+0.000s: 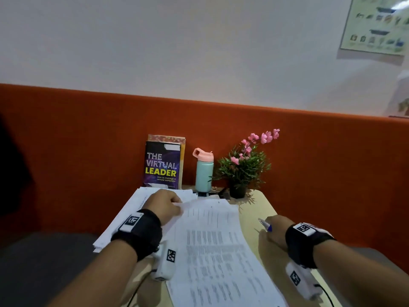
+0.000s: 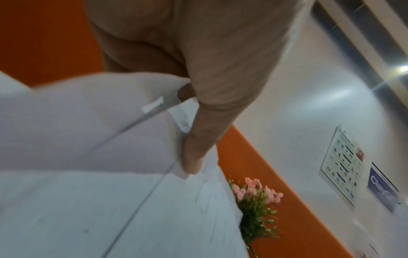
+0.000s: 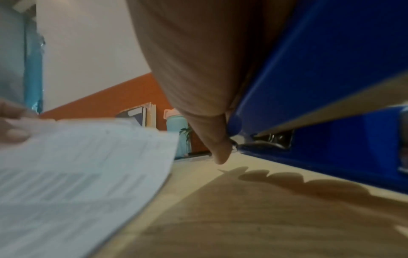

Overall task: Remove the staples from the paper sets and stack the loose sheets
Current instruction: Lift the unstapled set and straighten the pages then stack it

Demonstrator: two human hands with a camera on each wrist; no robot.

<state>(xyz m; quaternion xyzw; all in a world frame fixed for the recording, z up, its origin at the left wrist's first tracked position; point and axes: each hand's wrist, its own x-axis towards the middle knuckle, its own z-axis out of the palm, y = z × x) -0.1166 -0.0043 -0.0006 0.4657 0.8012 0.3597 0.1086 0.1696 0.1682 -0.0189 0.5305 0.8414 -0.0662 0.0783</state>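
Observation:
A printed paper set (image 1: pixel 212 247) lies down the middle of the table, its far left corner lifted. My left hand (image 1: pixel 164 203) pinches that corner between thumb and fingers; the left wrist view shows the thumb (image 2: pixel 194 157) pressing on the white sheets (image 2: pixel 99 192). Under that hand lies a stack of loose sheets (image 1: pixel 124 218) at the left. My right hand (image 1: pixel 273 230) rests on the table to the right of the paper and grips a blue stapler (image 1: pixel 266 226), (image 3: pixel 320 87), its metal tip pointing away from me. The paper set's edge (image 3: pixel 88 165) shows at left in the right wrist view.
At the table's far edge stand a book (image 1: pixel 162 166), a teal bottle with a pink lid (image 1: pixel 204 170) and a potted plant with pink flowers (image 1: pixel 243 167). An orange partition (image 1: pixel 88 140) runs behind. Bare tabletop (image 1: pixel 250 220) shows between paper and right hand.

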